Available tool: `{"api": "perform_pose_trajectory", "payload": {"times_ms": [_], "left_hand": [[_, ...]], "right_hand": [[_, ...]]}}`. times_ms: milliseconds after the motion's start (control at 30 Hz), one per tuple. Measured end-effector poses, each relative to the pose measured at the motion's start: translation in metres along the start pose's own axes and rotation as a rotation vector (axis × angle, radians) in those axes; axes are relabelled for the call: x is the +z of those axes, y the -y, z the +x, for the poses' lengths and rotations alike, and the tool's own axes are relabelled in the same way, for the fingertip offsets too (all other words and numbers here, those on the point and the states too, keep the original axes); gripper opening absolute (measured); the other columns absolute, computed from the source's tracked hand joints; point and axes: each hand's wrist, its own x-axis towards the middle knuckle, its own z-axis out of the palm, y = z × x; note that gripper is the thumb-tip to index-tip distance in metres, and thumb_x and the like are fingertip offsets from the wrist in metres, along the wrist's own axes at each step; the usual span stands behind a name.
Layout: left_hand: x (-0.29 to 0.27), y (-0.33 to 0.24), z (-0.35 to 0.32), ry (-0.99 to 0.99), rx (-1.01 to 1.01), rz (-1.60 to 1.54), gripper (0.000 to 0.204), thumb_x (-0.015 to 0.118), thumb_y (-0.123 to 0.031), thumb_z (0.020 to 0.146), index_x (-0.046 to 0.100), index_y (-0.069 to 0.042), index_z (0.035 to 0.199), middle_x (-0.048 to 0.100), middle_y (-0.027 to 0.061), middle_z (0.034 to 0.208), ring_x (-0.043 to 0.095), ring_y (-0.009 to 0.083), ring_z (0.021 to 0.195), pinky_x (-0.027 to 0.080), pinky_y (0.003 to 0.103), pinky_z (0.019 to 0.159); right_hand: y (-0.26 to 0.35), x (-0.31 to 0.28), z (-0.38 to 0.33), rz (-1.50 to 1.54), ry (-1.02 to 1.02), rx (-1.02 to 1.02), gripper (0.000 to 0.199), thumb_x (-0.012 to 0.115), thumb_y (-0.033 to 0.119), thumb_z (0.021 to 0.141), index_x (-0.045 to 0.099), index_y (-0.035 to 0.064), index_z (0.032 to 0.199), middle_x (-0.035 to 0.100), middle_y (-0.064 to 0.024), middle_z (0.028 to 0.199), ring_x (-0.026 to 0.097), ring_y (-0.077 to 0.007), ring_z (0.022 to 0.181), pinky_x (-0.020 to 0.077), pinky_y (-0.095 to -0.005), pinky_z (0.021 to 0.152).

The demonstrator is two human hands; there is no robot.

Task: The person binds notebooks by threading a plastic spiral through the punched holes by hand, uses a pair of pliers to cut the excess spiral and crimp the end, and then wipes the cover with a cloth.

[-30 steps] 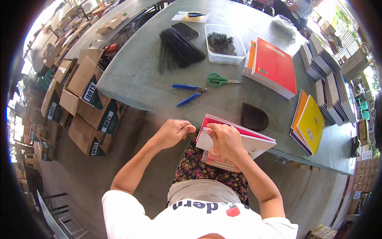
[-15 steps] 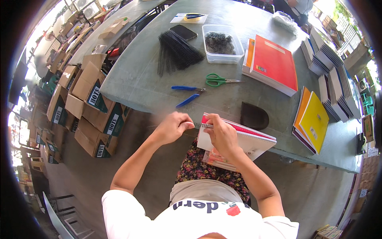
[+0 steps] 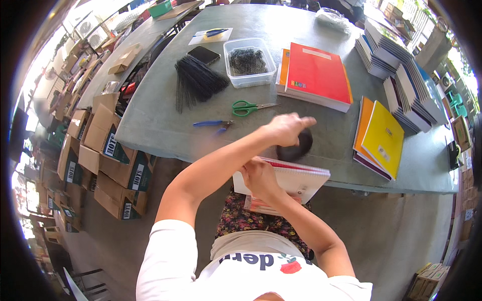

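Observation:
A notebook (image 3: 306, 183) with a white page side up and red showing at its far edge lies tilted over my lap, against the table edge. A coil seems to run along that far edge. My right hand (image 3: 262, 178) is closed around its left end. My left hand (image 3: 288, 130) reaches across above it, beside a dark half-round object (image 3: 301, 148) that it partly covers; its fingers are smeared, one pointing right. Beyond my left forearm lie blue-handled cutting pliers (image 3: 213, 123), partly hidden, and green-handled scissors (image 3: 246, 108).
Black spiral coils (image 3: 198, 80) lie in a heap beside a dark phone (image 3: 204, 55) and a clear tub (image 3: 248, 80) of coil scraps. Red books (image 3: 319, 72), a yellow notebook (image 3: 384, 135) and stacked notebooks (image 3: 409, 95) stand rightward. Cardboard boxes (image 3: 115, 185) fill the left floor.
My left hand has left the notebook's left end and swung rightward across it, toward the dark half-round object. My right hand has shifted to the notebook's left end. The view has turned slightly.

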Motion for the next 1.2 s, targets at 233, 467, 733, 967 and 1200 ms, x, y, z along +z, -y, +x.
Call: {"api": "perform_pose_trajectory", "payload": {"times_ms": [233,467,733,967,1200], "left_hand": [[-0.029,-0.031,-0.172,-0.984,-0.282,-0.494,0.035,0.063,-0.005,0.079,0.049,-0.001,0.110,0.058,0.0136,0.092,0.060,0.0259,0.087,0.050,0.039,0.075],[0.040,-0.004,-0.204,-0.767,-0.208,-0.040,0.037,0.070,-0.005,0.073,0.066,-0.013,0.109,0.058,0.0080,0.085,0.057,0.0234,0.077,0.049,0.035,0.066],[0.045,-0.002,-0.189,-0.708,-0.064,-0.020,0.026,0.068,0.000,0.069,0.067,-0.009,0.093,0.061,0.0050,0.085,0.058,0.0224,0.076,0.048,0.033,0.064],[0.038,-0.002,-0.188,-0.855,-0.022,0.023,0.025,0.073,0.004,0.063,0.067,-0.009,0.084,0.061,0.0067,0.090,0.056,0.0223,0.083,0.047,0.032,0.069],[0.034,-0.002,-0.175,-0.899,0.029,-0.050,0.030,0.073,0.004,0.064,0.067,-0.007,0.091,0.058,0.0069,0.086,0.056,0.0225,0.077,0.046,0.032,0.066]], "right_hand": [[-0.002,-0.020,-0.003,-0.278,-0.084,-0.119,0.010,0.060,0.010,0.081,0.054,0.0021,0.083,0.060,-0.0112,0.091,0.059,-0.0230,0.080,0.0501,-0.0335,0.071],[-0.023,-0.063,-0.051,-0.403,0.031,0.098,0.015,0.066,0.019,0.077,0.059,0.0072,0.078,0.063,-0.0058,0.070,0.062,-0.0240,0.068,0.0477,-0.0361,0.060],[-0.048,-0.082,-0.081,-0.330,-0.249,-0.010,0.009,0.066,0.015,0.076,0.065,0.0116,0.084,0.066,-0.0021,0.074,0.061,-0.0186,0.068,0.0428,-0.0326,0.061],[-0.049,-0.076,-0.076,-0.307,-0.254,0.022,0.012,0.068,0.010,0.072,0.067,0.0119,0.084,0.068,-0.0021,0.074,0.064,-0.0166,0.066,0.0433,-0.0310,0.059],[-0.051,-0.078,-0.076,-0.312,-0.295,-0.013,0.011,0.069,0.016,0.073,0.065,0.0140,0.082,0.066,-0.0007,0.068,0.062,-0.0155,0.062,0.0418,-0.0306,0.057]]}}
